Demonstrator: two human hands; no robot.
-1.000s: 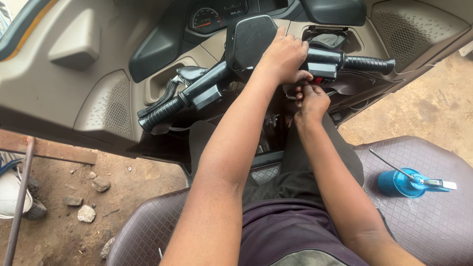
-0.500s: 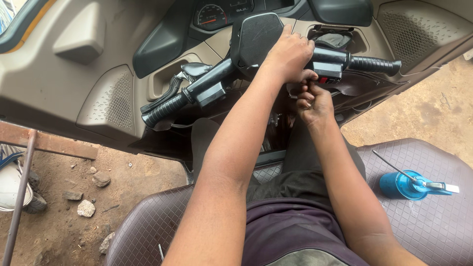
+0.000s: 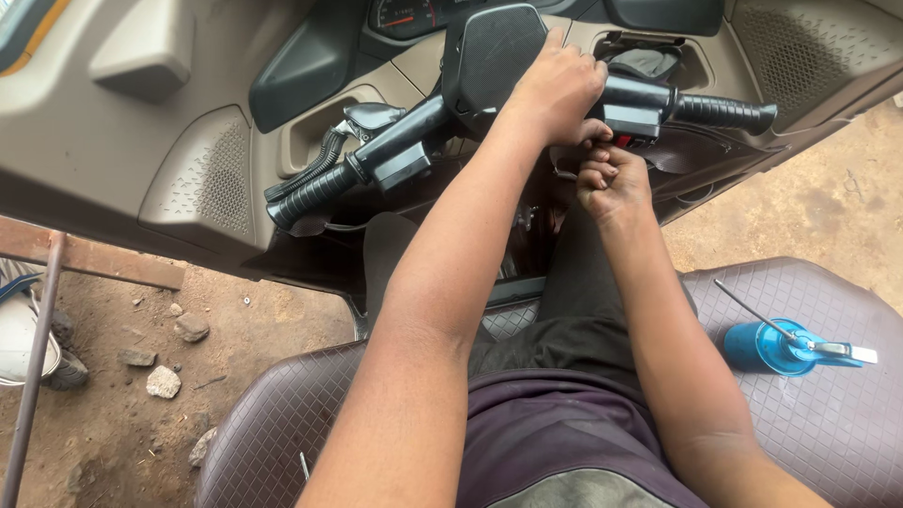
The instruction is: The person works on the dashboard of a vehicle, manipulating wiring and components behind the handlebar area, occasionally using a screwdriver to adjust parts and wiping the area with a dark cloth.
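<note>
1. The left hand [image 3: 557,87] lies over the middle of the black handlebar [image 3: 414,141], fingers curled down and gripping it just right of the square centre pad [image 3: 494,56].
2. The right hand [image 3: 611,181] sits just beneath the bar, fingers closed into a loose fist under the switch housing [image 3: 632,120]; what they pinch, if anything, cannot be told.
3. The two hands nearly touch; there is very little free room between them and the housing.
4. The ribbed left grip [image 3: 315,196] juts toward the tan dash panel [image 3: 202,183], with a narrow gap below it; the right grip [image 3: 724,113] ends near the panel's right edge.
5. Both forearms cross the gap between the bar and the quilted maroon seat [image 3: 828,414].
6. A blue oil can [image 3: 771,346] with a thin spout lies on the seat, well apart from the right arm.
7. To the left, bare dirt ground [image 3: 122,395] holds small stones [image 3: 162,381] and a rusty bar [image 3: 38,348].
</note>
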